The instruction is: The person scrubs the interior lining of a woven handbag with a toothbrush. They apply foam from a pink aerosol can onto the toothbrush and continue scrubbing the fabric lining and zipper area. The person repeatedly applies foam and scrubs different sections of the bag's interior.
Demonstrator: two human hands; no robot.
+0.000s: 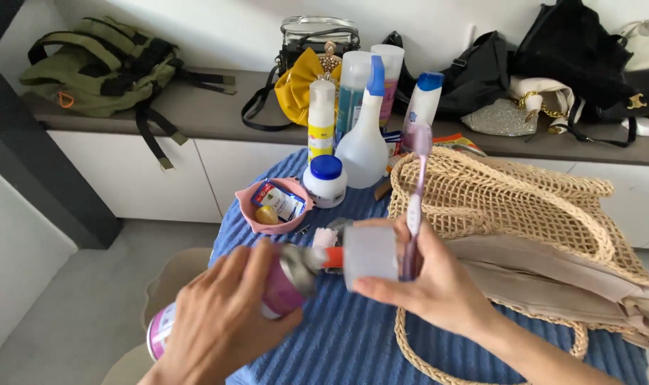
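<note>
Far left, on the grey ledge (217, 114): an olive backpack (100, 64), straps hanging over the edge.

Lower left: left hand (221, 324) closed around a pink spray can (271, 292), which lies nearly on its side over the blue ribbed tablecloth (338, 335); its metal top and red-orange nozzle point right.

Centre: right hand (431, 285) grips a frosted white cap (371, 255) right at the nozzle (whether it is seated on the can, cannot tell). The same hand pins a purple toothbrush (415, 192) upright, bristle end at top.

Behind the hands: pink bowl (249, 207) with small packets, a white jar with blue lid (326, 180), a yellow-labelled bottle (321, 117), a clear spray bottle with blue trigger (365, 135), more bottles beyond.

Right: a woven straw net bag (524, 207) lying on the table, just beside the right hand. On the ledge behind it, black bags (574, 50) and a glittery silver clutch (499, 117).
</note>
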